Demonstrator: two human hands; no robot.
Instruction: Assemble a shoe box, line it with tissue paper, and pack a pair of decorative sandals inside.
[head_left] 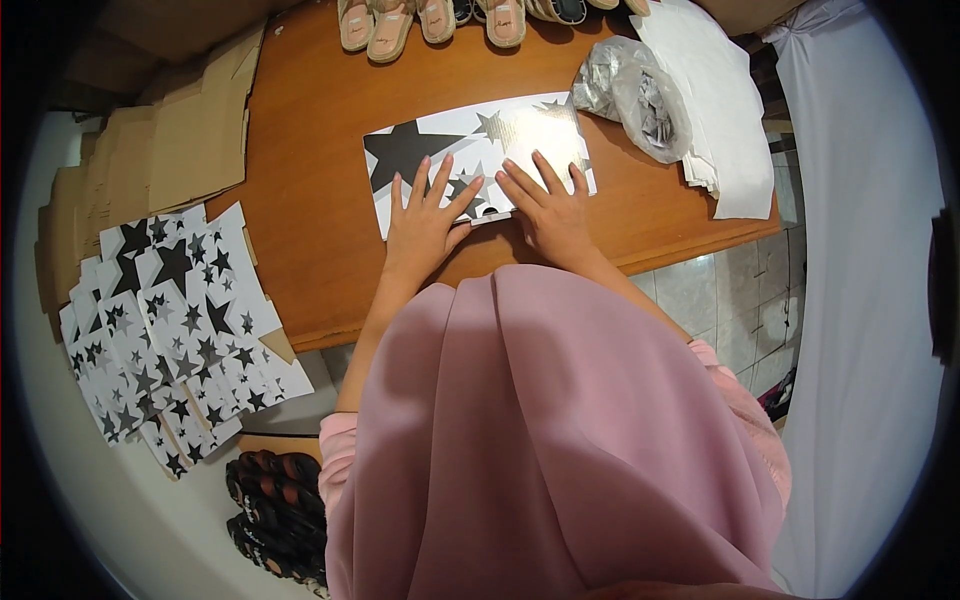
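Observation:
A white shoe box (480, 150) printed with black and grey stars lies closed on the brown wooden table (310, 270), its glossy lid catching the light on the right. My left hand (425, 220) rests flat on the lid's near left part, fingers spread. Beside it, my right hand (552, 212) lies on the near right part, its fingers also stretched apart. Between the two hands, a small tab with a dark round hole shows at the box's near edge. Whatever the box contains is hidden.
Sandals (440, 22) line the table's far edge. A clear plastic bag (640, 100) and a stack of white paper (715, 110) occupy the right side. Brown cardboard (200, 130) and star-printed cardboard sheets (180, 320) are piled at left. Black sandals (275, 510) sit lower left.

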